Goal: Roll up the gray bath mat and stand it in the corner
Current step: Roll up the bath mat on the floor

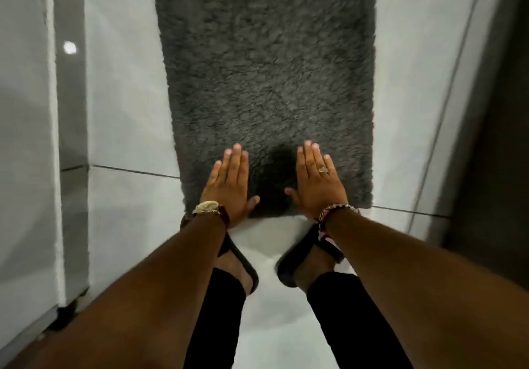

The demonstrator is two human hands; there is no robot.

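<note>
The gray bath mat [266,62] lies flat and unrolled on the white tiled floor, running away from me up the middle of the head view. Its near short edge sits just in front of my feet. My left hand [229,185] rests palm down on the mat's near left part, fingers straight and together, holding nothing. My right hand [317,179], with a ring on one finger, lies palm down on the near right part in the same flat pose. A dark shadow falls on the mat between the two hands.
A white wall or cabinet [25,139] with a small caster [68,308] stands on the left. A dark door or wall panel [495,139] borders the right. My feet in black sandals [237,265] stand on the white floor tiles [128,211] just below the mat's edge.
</note>
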